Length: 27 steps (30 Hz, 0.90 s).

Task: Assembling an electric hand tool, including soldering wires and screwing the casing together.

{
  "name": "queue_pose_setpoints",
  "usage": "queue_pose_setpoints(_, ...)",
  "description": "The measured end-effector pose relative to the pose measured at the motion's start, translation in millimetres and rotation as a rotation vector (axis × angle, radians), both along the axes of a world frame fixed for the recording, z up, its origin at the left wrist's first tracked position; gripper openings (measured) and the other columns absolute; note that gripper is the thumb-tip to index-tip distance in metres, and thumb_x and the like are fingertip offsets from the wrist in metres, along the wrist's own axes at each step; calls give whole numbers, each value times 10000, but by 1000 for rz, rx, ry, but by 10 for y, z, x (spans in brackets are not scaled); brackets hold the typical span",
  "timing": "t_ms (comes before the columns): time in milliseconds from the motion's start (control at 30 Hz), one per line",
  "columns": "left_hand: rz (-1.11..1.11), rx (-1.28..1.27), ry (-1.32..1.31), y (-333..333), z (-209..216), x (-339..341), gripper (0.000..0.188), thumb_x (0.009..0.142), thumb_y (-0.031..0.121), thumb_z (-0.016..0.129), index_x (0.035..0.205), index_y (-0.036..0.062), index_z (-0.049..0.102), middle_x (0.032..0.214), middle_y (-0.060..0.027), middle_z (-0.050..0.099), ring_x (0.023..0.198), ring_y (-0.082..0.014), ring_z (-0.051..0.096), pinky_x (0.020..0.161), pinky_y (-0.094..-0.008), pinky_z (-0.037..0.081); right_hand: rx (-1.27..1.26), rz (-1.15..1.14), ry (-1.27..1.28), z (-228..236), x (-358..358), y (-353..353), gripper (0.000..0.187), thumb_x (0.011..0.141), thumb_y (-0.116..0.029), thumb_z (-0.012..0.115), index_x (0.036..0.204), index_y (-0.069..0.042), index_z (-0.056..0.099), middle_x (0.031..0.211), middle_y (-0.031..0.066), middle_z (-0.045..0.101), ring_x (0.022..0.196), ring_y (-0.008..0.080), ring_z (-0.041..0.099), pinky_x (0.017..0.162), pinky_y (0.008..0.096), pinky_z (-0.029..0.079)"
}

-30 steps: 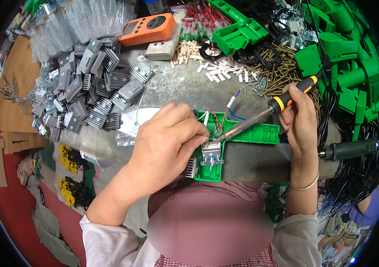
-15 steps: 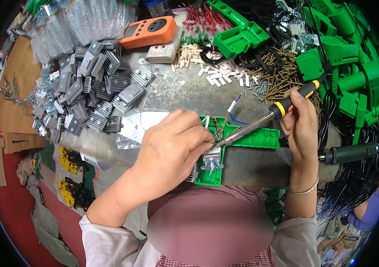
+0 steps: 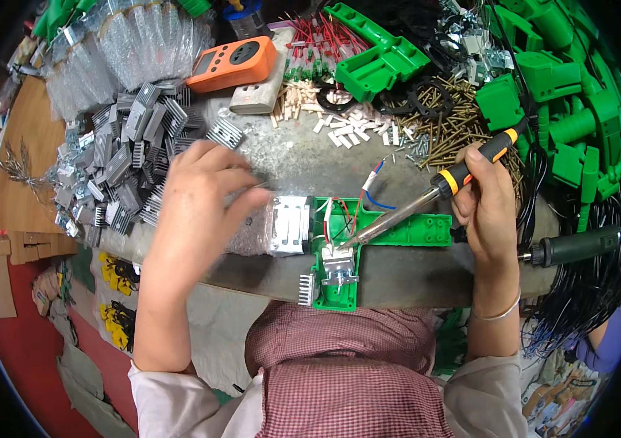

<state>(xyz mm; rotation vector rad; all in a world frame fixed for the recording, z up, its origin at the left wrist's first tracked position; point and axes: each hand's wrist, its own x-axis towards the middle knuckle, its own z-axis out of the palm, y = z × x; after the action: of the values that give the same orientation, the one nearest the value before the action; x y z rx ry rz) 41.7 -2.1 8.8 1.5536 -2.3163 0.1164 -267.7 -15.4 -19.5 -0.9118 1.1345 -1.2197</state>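
The grey metal tabletop (image 3: 303, 157) carries heaps of stock round its far side and leaves a bare patch at the near edge, where the work sits within easy reach of both hands. On the left lies a pile of finned grey heat sinks (image 3: 117, 157), just beside the left hand (image 3: 197, 197), which hovers over the pile's near edge with fingers loosely spread and half curled; I cannot tell whether it holds anything. At the near edge lies the L-shaped green plastic housing (image 3: 398, 230), flat, one arm running left to right and the shorter arm pointing back toward the person, so its open cavity faces up for the iron. The right hand (image 3: 489, 208) is wrapped firmly round the orange-and-black handle of a soldering iron (image 3: 427, 201). The iron's long axis slants from upper right down to lower left, its tip resting by a small metal part (image 3: 338, 264) and red, white and blue wires (image 3: 354, 208) inside the housing.
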Motion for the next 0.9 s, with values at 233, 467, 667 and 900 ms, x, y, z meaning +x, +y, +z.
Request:
queue_pose_setpoints(233, -220, 190, 214, -374, -105, -724, 189, 768, 172, 786, 883, 26, 747, 848, -104, 665, 937, -253, 615, 855, -350, 467, 4, -17, 43, -54, -33, -28, 269, 964, -313, 604, 879, -75, 510, 545, -11, 456, 411, 61, 411, 366, 214, 312)
queue_pose_setpoints(467, -211, 1101, 926, -485, -85, -650, 209, 870, 157, 739, 961, -32, 742, 826, -65, 737, 783, -101, 645, 750, -248, 511, 22, -34, 89, 26, 26, -24, 283, 975, -316, 582, 839, -77, 511, 518, -10, 447, 402, 66, 391, 367, 222, 289)
queue_pose_setpoints(667, -351, 1078, 914, -332, -50, -428, 244, 809, 74, 769, 1027, -27, 731, 915, -85, 740, 845, -114, 650, 822, -270, 513, 25, -45, 97, 49, 30, -12, 274, 978, -306, 578, 842, -77, 513, 520, -11, 447, 402, 67, 387, 367, 223, 284)
queue_pose_setpoints(900, -285, 687, 912, -18, -167, -454, 252, 730, 39, 797, 976, 26, 738, 939, -42, 640, 881, -147, 602, 807, -278, 493, 2, -50, 93, 25, 21, -14, 264, 977, -301, 580, 865, -71, 517, 525, -11, 444, 404, 62, 387, 364, 223, 283)
